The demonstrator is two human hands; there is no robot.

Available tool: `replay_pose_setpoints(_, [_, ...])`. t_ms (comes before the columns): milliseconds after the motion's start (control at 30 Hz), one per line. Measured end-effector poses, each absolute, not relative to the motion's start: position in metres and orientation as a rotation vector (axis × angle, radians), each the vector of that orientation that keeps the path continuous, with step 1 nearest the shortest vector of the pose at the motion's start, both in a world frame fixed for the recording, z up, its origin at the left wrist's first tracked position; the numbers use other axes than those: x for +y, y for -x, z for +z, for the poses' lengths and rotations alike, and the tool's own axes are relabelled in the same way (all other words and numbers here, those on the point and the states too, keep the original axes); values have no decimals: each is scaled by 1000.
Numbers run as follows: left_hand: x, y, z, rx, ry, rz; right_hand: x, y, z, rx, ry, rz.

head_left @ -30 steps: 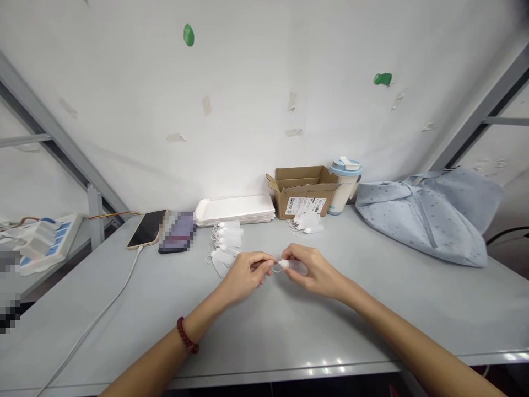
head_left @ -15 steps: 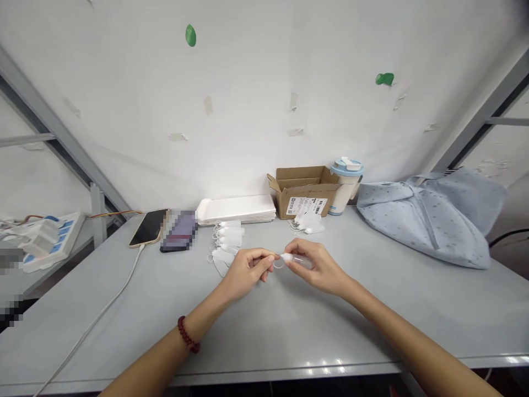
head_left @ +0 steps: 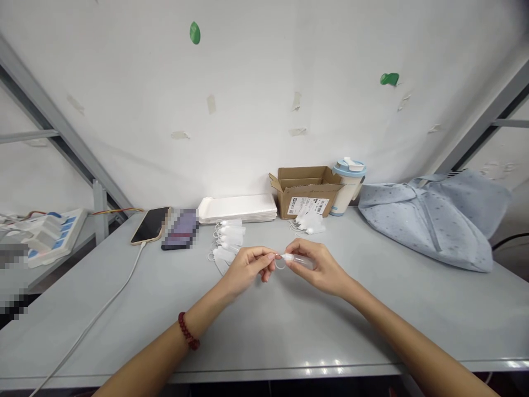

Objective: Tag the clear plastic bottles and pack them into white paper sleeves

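Observation:
My right hand [head_left: 316,264] is closed round a small clear squeeze bottle [head_left: 303,261] with a white neck, held sideways above the table. The bottle's narrow tip points left, and a thin white loop hangs below it. My left hand [head_left: 252,266] pinches thumb against forefinger right at that tip. Whatever lies between those fingertips is too small to make out. Just behind the left hand lies a row of similar small white bottles with loops [head_left: 230,237]. Another small group of them [head_left: 309,223] rests in front of the cardboard box.
At the back stand a stack of white envelopes [head_left: 239,208], an open cardboard box [head_left: 308,193] and a lidded cup [head_left: 347,187]. A blue-grey cloth bag [head_left: 430,220] lies right. Left are a phone [head_left: 152,225] on a cable, a dark blurred item [head_left: 181,229] and a power strip [head_left: 60,237].
The whole view has shifted slightly. Both hands keep nearly the same pose around the bottle and its tip.

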State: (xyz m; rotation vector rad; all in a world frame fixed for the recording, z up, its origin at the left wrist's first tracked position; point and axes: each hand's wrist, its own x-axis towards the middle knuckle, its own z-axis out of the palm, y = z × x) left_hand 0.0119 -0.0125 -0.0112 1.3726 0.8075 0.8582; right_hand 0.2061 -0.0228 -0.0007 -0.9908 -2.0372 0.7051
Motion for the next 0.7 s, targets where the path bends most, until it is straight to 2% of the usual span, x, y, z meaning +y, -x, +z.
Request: replay_pose_setpoints(700, [-12, -12, -13, 814, -1306, 844, -24, -205, 1, -2049, 1008, 712])
